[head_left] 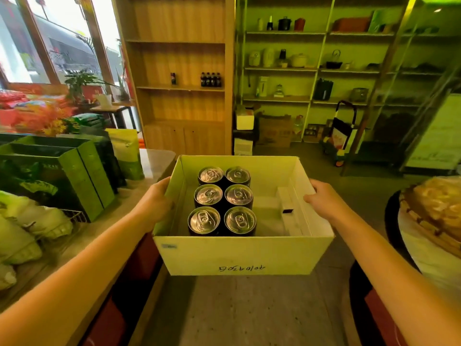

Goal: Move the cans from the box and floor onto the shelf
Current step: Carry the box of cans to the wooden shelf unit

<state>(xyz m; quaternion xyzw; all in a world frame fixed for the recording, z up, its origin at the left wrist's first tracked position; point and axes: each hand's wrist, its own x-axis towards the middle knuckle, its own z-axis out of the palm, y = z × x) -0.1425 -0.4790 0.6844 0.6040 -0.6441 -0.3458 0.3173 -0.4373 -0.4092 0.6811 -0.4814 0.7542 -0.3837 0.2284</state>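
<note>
Open-top cardboard box [239,255], handwritten digits upside down on near wall, gripped at side rims by left hand [154,199] and right hand [323,198]. Along L wall inside: six cylindrical dark cans [222,199], silver pull-tab lids, 2x3.

Black cans [222,200] with silver tops, pale cardboard box [239,255]

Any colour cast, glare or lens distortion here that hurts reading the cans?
Head view: a yellow-green cast tints the open cardboard box and the metal shelving at right; head view: the upper-left window is blown out; head view: the wide lens bows the shelving uprights; head view: the six silver-topped dark cans are sharp, lids only mildly shiny.
</note>
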